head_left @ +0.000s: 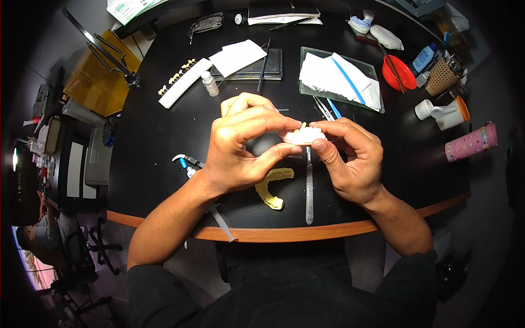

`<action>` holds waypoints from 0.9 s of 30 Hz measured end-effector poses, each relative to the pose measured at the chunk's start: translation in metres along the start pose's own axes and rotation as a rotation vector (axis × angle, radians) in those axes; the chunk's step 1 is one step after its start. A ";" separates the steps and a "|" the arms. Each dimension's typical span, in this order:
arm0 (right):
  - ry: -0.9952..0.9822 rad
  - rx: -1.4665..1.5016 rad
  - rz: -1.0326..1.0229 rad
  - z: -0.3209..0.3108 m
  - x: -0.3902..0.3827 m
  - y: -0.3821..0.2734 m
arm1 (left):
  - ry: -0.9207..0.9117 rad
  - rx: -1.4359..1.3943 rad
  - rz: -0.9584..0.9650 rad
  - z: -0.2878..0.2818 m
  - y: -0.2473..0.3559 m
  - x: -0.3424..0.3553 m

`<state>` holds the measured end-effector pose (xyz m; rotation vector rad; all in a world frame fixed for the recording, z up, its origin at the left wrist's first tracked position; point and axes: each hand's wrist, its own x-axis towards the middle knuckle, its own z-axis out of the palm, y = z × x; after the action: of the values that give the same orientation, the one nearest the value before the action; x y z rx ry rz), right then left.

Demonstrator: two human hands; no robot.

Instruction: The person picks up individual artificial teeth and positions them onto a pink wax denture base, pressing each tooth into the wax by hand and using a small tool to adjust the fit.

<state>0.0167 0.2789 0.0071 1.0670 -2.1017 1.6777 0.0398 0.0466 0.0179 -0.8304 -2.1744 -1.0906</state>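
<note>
Both hands hold a small white dental model with teeth (302, 135) above a black table (147, 142). My left hand (240, 147) pinches its left end between thumb and fingers. My right hand (350, 156) grips its right end with thumb underneath. Below the hands lie a yellow arch-shaped wax piece (272, 187) and a slim metal hand instrument (309, 188) pointing toward the table's wooden front edge.
A white strip with a row of loose teeth (183, 82), a small clear bottle (209, 83), white sheets on a glass slab (339, 76), a red bowl (398, 72), white cups (445, 112), a pink tumbler (471, 142), a small tool with a blue tip (186, 162). Another person sits at far left.
</note>
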 end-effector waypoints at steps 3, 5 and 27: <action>-0.004 -0.011 -0.012 0.000 0.000 -0.001 | -0.001 -0.039 -0.015 -0.001 0.000 -0.002; -0.008 -0.020 -0.014 -0.001 0.000 -0.002 | 0.003 -0.046 -0.021 -0.001 0.000 -0.002; 0.020 -0.098 0.030 -0.004 0.008 -0.006 | 0.007 -0.256 -0.301 -0.004 -0.006 -0.003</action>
<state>0.0141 0.2790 0.0181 0.9900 -2.1735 1.5737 0.0387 0.0393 0.0151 -0.6138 -2.2317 -1.5427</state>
